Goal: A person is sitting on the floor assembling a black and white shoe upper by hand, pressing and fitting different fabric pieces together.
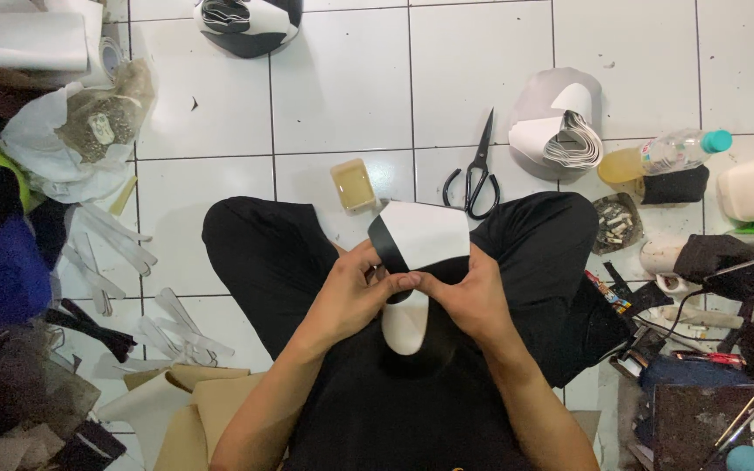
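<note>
Head view looks straight down on a person sitting cross-legged on a white tiled floor (342,78), both hands meeting over the lap. The left hand (351,292) and the right hand (469,296) each pinch the same black-and-white cut piece (421,240), thumbs and fingertips pressed together at its middle where a black strip meets the white panel; a rounded white tongue of it hangs down between the wrists. The piece is held in the air above the knees, not resting on the floor.

As for progress, I judge the work to be mid-way: this piece looks partly joined or folded at the seam under the fingers. A bundle of similar black-and-white pieces (246,22) lies at the far edge of the floor, a curled stack of white cut sheets (560,135) sits toward the far right, and pale strips (102,240) lie loose at the left. Which of these are finished I cannot tell.

Black scissors (480,170) lie closed on the floor just beyond the right knee. Beside them, nearer the middle, stands a small square tub with yellowish contents (353,185). At the right edge a clear plastic bottle (667,155) lies on its side, teal cap, yellowish liquid, pale label band around the middle. A clear plastic bag (106,118) sits at the far left.
</note>
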